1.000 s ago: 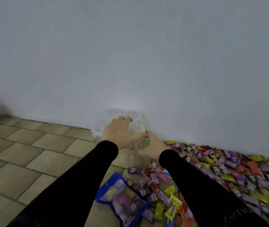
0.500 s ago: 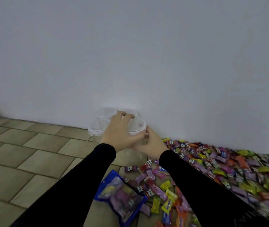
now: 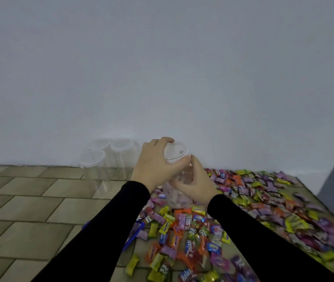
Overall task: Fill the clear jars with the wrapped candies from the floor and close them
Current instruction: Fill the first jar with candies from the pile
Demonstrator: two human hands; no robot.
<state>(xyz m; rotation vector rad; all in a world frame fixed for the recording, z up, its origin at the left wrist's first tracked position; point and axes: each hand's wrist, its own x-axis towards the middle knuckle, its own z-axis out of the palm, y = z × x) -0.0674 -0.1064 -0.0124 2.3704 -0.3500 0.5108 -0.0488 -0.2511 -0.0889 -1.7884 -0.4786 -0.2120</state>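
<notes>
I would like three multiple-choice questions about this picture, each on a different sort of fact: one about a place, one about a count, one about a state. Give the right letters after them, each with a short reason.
1. Where do the jars that nobody holds stand?
A. against the wall, to the left of the hands
B. in the middle of the candy pile
C. at the near edge of the picture

2. How many clear jars stand by the wall, apart from the held one?
A. one
B. three
C. six

3. What is the left hand doing?
A. lying flat on the floor tiles
B. gripping the lid on the held jar
C. picking up a candy

Answers:
1 A: the standing jars are at the foot of the wall, left of both hands.
2 B: three lidded tops show there.
3 B: the left hand curls over the lid of the held jar, which the right hand grips lower down, above the wrapped candies.
</notes>
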